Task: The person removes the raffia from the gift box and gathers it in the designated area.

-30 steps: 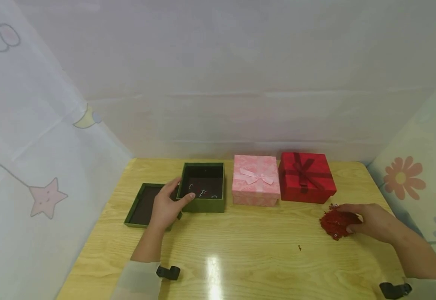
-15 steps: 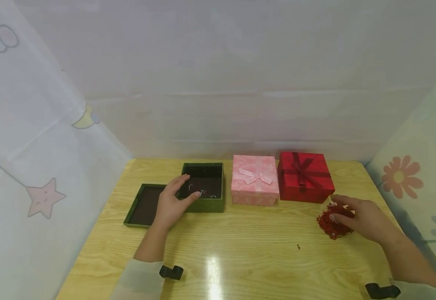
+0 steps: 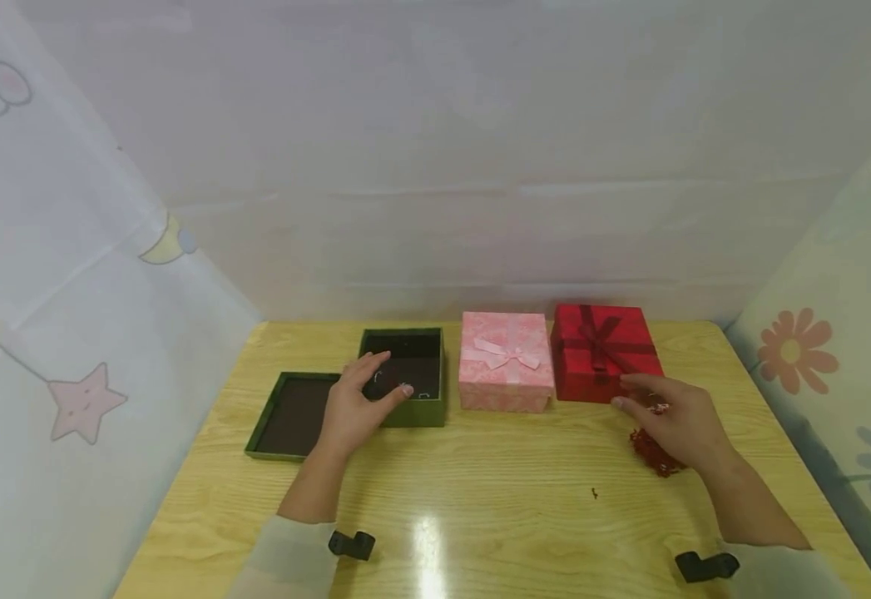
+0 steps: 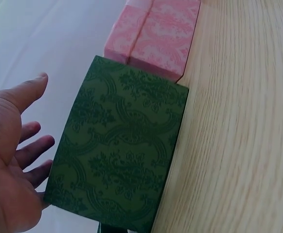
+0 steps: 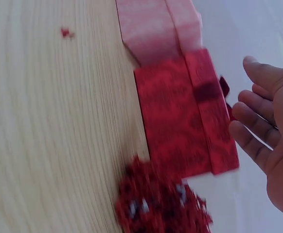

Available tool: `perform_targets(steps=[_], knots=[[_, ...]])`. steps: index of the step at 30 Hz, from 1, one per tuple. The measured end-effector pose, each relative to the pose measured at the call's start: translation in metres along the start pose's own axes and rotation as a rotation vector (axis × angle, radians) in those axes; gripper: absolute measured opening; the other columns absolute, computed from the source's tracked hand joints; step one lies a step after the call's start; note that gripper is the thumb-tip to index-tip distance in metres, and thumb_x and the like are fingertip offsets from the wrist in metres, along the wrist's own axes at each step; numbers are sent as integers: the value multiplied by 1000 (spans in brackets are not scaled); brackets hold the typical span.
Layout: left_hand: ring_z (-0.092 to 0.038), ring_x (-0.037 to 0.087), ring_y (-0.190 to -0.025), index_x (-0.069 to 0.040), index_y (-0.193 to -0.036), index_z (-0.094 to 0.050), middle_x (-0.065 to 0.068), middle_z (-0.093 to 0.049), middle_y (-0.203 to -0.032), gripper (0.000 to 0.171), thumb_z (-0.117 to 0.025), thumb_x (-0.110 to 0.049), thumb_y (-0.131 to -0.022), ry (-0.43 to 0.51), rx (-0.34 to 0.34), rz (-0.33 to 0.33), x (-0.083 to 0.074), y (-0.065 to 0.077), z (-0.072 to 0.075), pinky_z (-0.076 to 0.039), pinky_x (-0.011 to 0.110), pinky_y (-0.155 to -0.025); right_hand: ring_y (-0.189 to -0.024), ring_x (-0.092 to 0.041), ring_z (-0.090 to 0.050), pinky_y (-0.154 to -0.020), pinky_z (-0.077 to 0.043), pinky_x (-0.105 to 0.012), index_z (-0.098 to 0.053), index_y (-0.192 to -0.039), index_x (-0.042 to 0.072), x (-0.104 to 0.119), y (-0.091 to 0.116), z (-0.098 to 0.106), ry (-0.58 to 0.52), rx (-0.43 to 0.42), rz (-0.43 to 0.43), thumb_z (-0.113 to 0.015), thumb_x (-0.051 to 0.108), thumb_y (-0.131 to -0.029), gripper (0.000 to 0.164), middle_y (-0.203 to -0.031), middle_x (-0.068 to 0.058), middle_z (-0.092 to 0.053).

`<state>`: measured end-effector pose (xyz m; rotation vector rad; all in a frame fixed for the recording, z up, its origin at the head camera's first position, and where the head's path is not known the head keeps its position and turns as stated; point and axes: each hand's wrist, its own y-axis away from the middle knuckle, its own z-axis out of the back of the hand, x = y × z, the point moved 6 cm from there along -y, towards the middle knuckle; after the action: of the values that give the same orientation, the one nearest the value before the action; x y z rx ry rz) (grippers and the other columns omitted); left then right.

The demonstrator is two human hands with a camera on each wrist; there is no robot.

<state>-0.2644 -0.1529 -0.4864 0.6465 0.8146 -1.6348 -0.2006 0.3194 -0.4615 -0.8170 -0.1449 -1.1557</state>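
My left hand hovers at the left side of an open green box, its thumb and fingers spread, overlapping the box in the head view. A few pale shreds lie on the box's dark floor. Patterned green cardboard of that box fills the middle of the left wrist view. Over on the right, my right hand has relaxed fingers and holds nothing. It is beside the lidded red gift box with a dark red ribbon bow. Under that hand sits a heap of red shredded paper, partly hidden by it.
Left of the green box lies its upturned lid. A pink gift box with a bow stands between the green and red boxes. One small red scrap is on the wooden table. Cloth walls enclose the back and sides.
My right hand has left the red shredded paper and moved left toward the red box. My left hand has shifted slightly right, over the green box's edge.
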Motion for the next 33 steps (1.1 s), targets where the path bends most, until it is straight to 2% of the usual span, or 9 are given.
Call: perform_targets(steps=[3,8,15,19,26,33], knots=[[-31,34,-153,-29,-153,-53,13,-41,-162,77,-77,-62,-87,-7,1,-36,-5,-2,-3,-33,70,-114,-79,-9,-71,-69,-53,-16,-80,-112,8,7,-7,-10,-5,-39,13,-91,10,-79,35,-99,-2,-79],[-31,29,-153,-26,-152,-55,4,-52,-156,75,-78,-57,-88,-51,6,-112,-15,-7,-8,-32,69,-115,-93,-18,-72,-79,-47,-11,-79,-115,11,14,-19,-27,-12,-25,4,-91,16,-81,36,-108,1,-78],[-34,26,-153,-21,-151,-57,5,-56,-152,73,-80,-52,-89,-102,34,-160,-24,-14,-19,-15,59,-126,-78,-11,-64,-66,-52,-19,-77,-119,12,25,-28,-44,-50,24,-61,-91,23,-83,41,-101,1,-76],[-36,28,-151,-20,-150,-58,4,-58,-150,72,-80,-51,-90,-127,51,-194,-32,-17,-28,-14,58,-126,-75,-10,-63,-63,-55,-24,-74,-125,12,31,-30,-55,-60,70,-103,-91,28,-83,48,-89,3,-72],[-37,31,-150,-17,-149,-60,6,-59,-148,68,-82,-44,-90,-139,84,-234,-47,-21,-39,-14,60,-126,-76,-10,-63,-66,-56,-32,-67,-136,11,38,-33,-72,-59,152,-168,-90,28,-84,60,-85,4,-69],[-35,28,-152,-19,-151,-57,3,-58,-150,69,-81,-44,-91,-179,141,-229,-52,-27,-54,-13,56,-127,-75,-11,-63,-61,-55,-27,-57,-147,10,37,-35,-84,-49,243,-244,-89,32,-84,74,-83,5,-67]])
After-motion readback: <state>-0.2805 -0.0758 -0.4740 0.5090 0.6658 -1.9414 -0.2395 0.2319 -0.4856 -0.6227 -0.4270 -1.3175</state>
